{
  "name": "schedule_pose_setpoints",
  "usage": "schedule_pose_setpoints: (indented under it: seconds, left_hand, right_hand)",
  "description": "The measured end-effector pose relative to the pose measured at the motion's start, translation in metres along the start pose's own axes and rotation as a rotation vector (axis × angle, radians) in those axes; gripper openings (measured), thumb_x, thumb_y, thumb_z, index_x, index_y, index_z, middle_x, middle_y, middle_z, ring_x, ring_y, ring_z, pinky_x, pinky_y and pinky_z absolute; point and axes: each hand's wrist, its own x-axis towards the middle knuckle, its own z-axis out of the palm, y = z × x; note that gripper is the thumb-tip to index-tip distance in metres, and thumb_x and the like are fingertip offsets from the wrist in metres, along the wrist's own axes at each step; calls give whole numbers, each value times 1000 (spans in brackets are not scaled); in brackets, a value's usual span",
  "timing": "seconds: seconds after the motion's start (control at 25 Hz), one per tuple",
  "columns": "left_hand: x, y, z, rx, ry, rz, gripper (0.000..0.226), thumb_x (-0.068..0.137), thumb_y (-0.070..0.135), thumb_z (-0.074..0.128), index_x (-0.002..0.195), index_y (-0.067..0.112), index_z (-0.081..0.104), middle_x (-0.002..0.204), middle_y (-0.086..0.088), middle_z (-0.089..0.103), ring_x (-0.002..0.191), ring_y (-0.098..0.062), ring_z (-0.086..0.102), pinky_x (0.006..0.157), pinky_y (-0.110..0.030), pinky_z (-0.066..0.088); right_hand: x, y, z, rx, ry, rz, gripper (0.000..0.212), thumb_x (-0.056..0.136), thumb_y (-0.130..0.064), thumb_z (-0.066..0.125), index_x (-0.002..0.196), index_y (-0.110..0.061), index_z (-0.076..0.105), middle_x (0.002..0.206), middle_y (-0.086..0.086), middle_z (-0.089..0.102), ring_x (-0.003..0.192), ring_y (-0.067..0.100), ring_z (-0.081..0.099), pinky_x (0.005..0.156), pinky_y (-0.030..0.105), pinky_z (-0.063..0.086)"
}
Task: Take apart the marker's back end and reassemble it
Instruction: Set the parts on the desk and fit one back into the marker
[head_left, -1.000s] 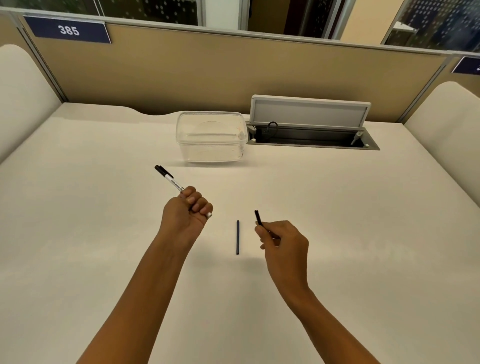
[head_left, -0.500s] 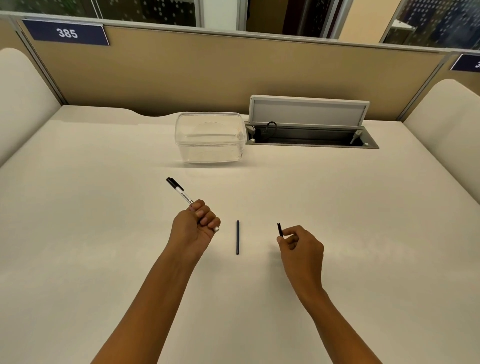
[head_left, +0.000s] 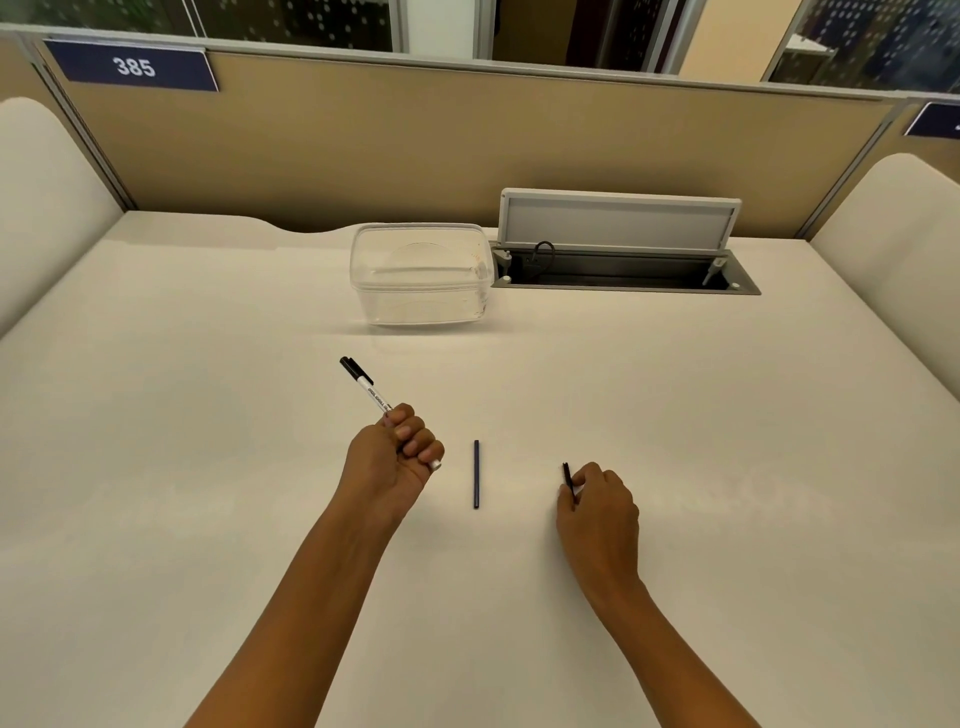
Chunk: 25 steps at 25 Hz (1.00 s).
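My left hand (head_left: 395, 457) grips a white marker body (head_left: 373, 396) in a fist. Its black capped end (head_left: 354, 368) points up and to the left, and its open back end shows at my little finger. A thin dark ink rod (head_left: 476, 474) lies on the white desk (head_left: 727, 415) between my hands, touching neither. My right hand (head_left: 597, 506) rests low on the desk to the right and pinches a small black end piece (head_left: 568, 477) between thumb and fingertips; most of the piece is hidden by my fingers.
A clear plastic container (head_left: 422, 273) stands at the back centre. Right of it, an open cable hatch (head_left: 623, 273) with a raised lid is set into the desk. A tan partition (head_left: 467, 145) closes the far side.
My right hand has moved right and down toward the desk with the black end piece. My left hand with the marker has shifted slightly right. The ink rod has stayed put.
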Motion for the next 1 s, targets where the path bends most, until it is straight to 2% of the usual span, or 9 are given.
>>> schedule_pose_setpoints:
  seconds: [0.12,0.2,0.28,0.44,0.64,0.72,0.84,0.92,1.0]
  left_hand:
    - [0,0,-1,5,-4,6,42,77,-12,7,62,16,34,40,6,34,31,-9,27,37,-15,25]
    - [0,0,-2,23,-4,15,42,78,-12,7,62,16,34,40,6,34,31,-8,27,36,-16,26]
    - [-2,-1,-1,67,-12,36,41,78,-12,8,62,16,34,40,7,34,32,-8,27,36,-16,25]
    - [-6,-4,9,192,-44,104,40,84,-9,10,61,16,32,38,8,32,31,-6,25,37,-15,23]
    - [-12,-10,17,321,-122,208,40,92,-2,13,61,14,34,41,8,32,35,-6,25,39,-18,27]
    - [-17,-13,17,428,-163,282,41,92,-4,15,62,14,36,44,8,33,40,-8,27,43,-20,29]
    - [-24,-21,18,646,-235,405,40,92,-5,18,63,14,38,49,6,35,48,-13,30,50,-25,33]
    - [-28,-25,18,813,-274,499,38,92,-4,22,65,13,41,53,0,41,53,-16,45,60,-31,45]
    - [-32,-29,19,947,-309,556,35,92,-5,24,66,7,45,63,-13,55,71,-14,67,76,-31,54]
  right_hand:
    - [-1,-3,-3,24,60,-2,9,86,-12,63,89,-4,62,81,11,62,63,18,48,58,25,35]
    - [-2,-9,-9,53,117,-47,5,85,-10,64,87,-6,63,78,8,62,61,15,49,54,19,33]
    - [-4,-20,-15,172,93,-55,5,86,-10,61,83,-10,65,75,4,63,61,14,54,54,11,34]
    - [-12,-49,-25,629,-265,202,20,92,-14,53,85,-14,71,74,4,69,65,15,65,60,20,54]
    - [-16,-76,-26,1167,-647,526,31,98,-14,43,96,2,69,92,20,72,81,27,71,80,33,58]
    - [-18,-86,-27,1303,-734,591,32,99,-13,41,97,5,68,94,22,72,85,28,72,84,34,58]
    - [-18,-95,-32,1435,-800,622,30,99,-8,41,95,5,67,90,19,73,84,24,73,79,32,59]
    - [-17,-98,-35,1492,-821,629,27,98,-7,42,97,2,67,92,17,72,87,22,72,78,32,60]
    - [-16,-97,-35,1524,-836,631,26,98,-9,43,100,-4,69,93,13,73,91,21,71,80,34,57]
